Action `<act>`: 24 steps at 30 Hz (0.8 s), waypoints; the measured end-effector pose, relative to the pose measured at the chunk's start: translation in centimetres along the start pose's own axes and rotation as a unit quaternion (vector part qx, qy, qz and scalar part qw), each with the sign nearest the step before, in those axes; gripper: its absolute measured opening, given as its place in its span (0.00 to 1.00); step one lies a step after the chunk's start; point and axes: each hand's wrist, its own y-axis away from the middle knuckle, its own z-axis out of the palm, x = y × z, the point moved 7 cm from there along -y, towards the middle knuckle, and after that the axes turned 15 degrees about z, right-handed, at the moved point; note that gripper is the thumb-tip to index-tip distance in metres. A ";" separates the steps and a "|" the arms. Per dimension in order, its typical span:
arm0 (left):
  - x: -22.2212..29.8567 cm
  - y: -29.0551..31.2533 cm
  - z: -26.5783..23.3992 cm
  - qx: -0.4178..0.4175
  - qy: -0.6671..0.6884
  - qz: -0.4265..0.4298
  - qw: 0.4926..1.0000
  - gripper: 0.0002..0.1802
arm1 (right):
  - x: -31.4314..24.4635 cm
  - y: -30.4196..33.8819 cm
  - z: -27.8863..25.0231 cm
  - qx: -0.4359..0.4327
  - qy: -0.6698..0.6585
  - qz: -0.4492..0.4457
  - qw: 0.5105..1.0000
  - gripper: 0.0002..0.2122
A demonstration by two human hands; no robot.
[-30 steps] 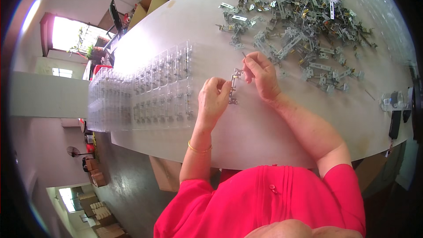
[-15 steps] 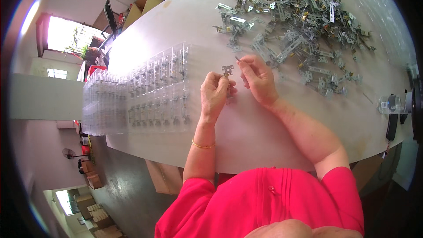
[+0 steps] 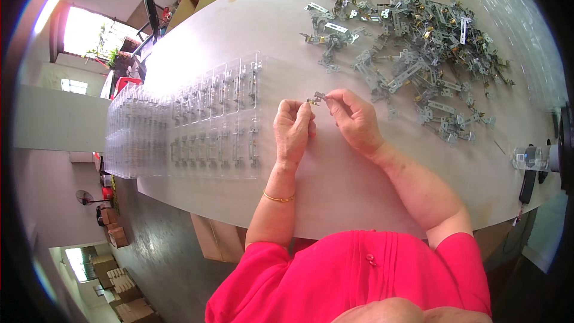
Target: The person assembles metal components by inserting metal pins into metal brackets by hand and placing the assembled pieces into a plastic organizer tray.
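My left hand (image 3: 293, 130) is closed, thumb and fingers pinching a small metal bracket (image 3: 318, 96) with a brassy bit showing near the thumb tip. From the other side, my right hand (image 3: 357, 122) has its thumb and forefinger pressed together at the bracket's upper right end. Whether a thin separate piece is also between the right fingertips is too small to tell. Both hands are held above the white table (image 3: 335, 185). To their left lies a clear plastic tray (image 3: 258, 116) with rows of similar metal parts in its compartments.
A big loose pile of metal brackets (image 3: 412, 54) spreads across the far right. Stacked clear trays (image 3: 128, 131) stand at the left. Clear plastic sheeting (image 3: 523, 42) lies along the far right edge, and a clear bottle (image 3: 529, 158) lies at the right.
My right hand has come down and its fingertips now meet the bracket; before, they held a thin dark piece apart from it. The bracket in my left hand has tilted to the right.
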 end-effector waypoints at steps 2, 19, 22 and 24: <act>0.2 0.0 -0.2 -0.001 -0.008 0.012 1.000 0.07 | -0.3 0.1 0.1 0.000 0.006 0.001 1.000 0.03; 1.7 -0.1 -0.2 0.041 -0.279 0.170 0.944 0.07 | 0.3 0.2 -0.6 0.024 -0.043 0.052 0.997 0.03; 1.5 0.0 -0.6 0.004 -0.325 0.245 0.913 0.06 | -0.5 0.5 -0.1 0.033 -0.022 -0.028 0.999 0.03; 1.2 0.0 -0.1 -0.011 -0.320 0.270 0.908 0.06 | -1.6 1.0 -0.2 0.038 0.009 -0.082 0.996 0.03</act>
